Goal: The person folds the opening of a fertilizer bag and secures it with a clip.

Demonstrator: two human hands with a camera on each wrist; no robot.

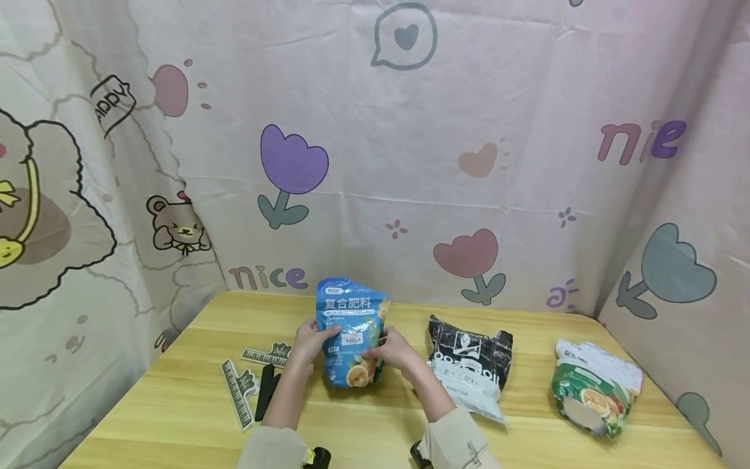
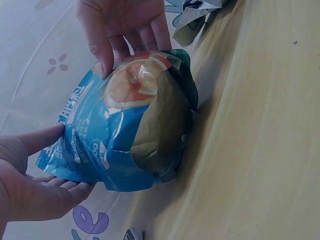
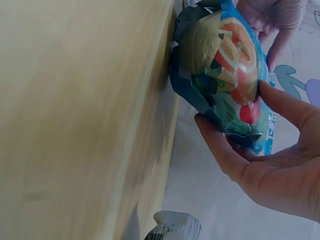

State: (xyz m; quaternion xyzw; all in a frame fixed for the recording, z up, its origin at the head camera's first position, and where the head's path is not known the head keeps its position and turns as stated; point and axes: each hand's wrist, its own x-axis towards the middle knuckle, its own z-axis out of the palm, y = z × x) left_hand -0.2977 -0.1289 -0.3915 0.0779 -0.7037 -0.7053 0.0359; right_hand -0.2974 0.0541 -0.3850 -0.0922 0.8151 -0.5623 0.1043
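Note:
A blue fertilizer bag (image 1: 351, 312) with orange slices printed on its front stands upright on the table, between both hands. My left hand (image 1: 310, 344) grips its left side, thumb across the front and fingers behind. On the opposite side my right hand (image 1: 397, 352) holds the bag the same way, thumb pressed to the front. The left wrist view shows the bag's gold bottom (image 2: 162, 125) and the left thumb (image 2: 47, 137) on the blue face. In the right wrist view, the right hand's thumb (image 3: 282, 102) lies near the printed fruit.
To the right lie a black-and-white fertilizer bag (image 1: 469, 365) and a green-and-white bag (image 1: 594, 391). Left of my left forearm are two piano-key clips (image 1: 239, 394) and a black clip (image 1: 267, 391). A printed cloth (image 1: 375, 247) hangs behind the wooden table (image 1: 158, 404).

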